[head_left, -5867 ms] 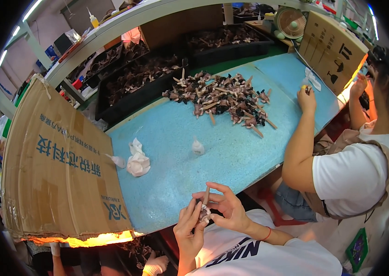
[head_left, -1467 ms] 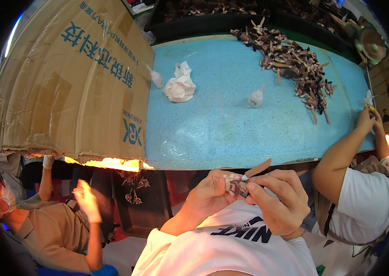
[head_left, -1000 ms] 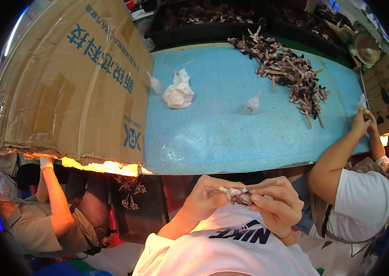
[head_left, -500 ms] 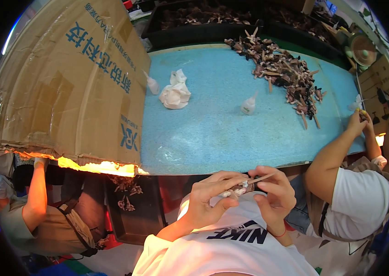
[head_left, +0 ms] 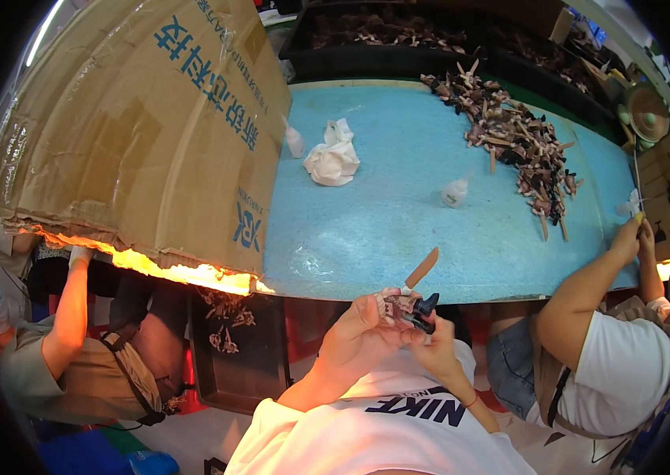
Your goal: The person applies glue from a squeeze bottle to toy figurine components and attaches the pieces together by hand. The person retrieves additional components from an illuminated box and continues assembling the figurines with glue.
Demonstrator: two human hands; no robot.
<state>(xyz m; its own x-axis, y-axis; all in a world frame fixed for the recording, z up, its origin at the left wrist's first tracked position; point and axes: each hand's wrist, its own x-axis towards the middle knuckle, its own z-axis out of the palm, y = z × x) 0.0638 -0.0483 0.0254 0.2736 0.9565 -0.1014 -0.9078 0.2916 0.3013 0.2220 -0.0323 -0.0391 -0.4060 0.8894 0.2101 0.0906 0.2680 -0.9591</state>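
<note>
Grip: L hand clamping toy, R hand sitting by boots, hold unclear; blade appar. on; pile lying on bench, done/left unclear.

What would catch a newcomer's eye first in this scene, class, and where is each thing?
Probably the large cardboard panel at the left end of the blue tabletop, with an orange glow along its lower edge. Next, the tangled heap of small figures toward the tabletop's far right. Then, just short of the near edge, the left hand holding a black-booted figure, the right hand close beside it.
</note>
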